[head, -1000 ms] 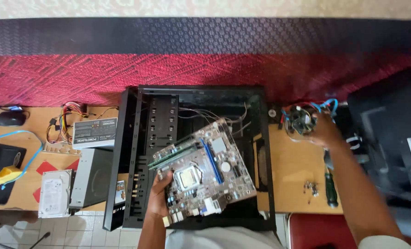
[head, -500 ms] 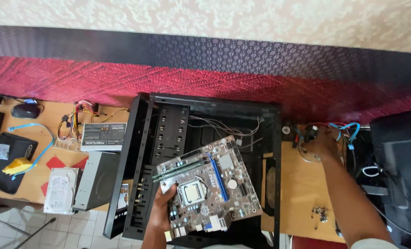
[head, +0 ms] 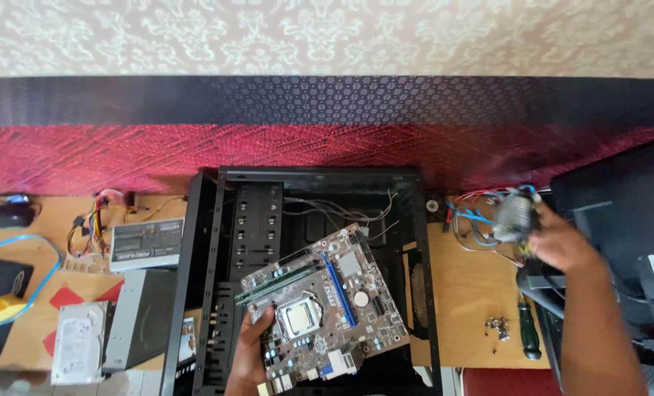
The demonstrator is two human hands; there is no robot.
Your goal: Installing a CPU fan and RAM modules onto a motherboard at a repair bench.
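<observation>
My left hand grips the near left edge of a brown motherboard, holding it tilted above the open black computer case that lies on the wooden desk. The board's processor socket, blue slot and memory sticks face up. To the right of the case, my right hand holds a grey round cooler fan, lifted above a tangle of red and blue wires. The fan is blurred.
A power supply with bundled cables, a grey drive box and a hard drive lie left of the case. A mouse sits far left. Loose screws and a screwdriver lie on the right.
My right hand has picked the cooler fan up from the wires at the desk's right side. The motherboard stays held over the case. My head view has tilted upward.
</observation>
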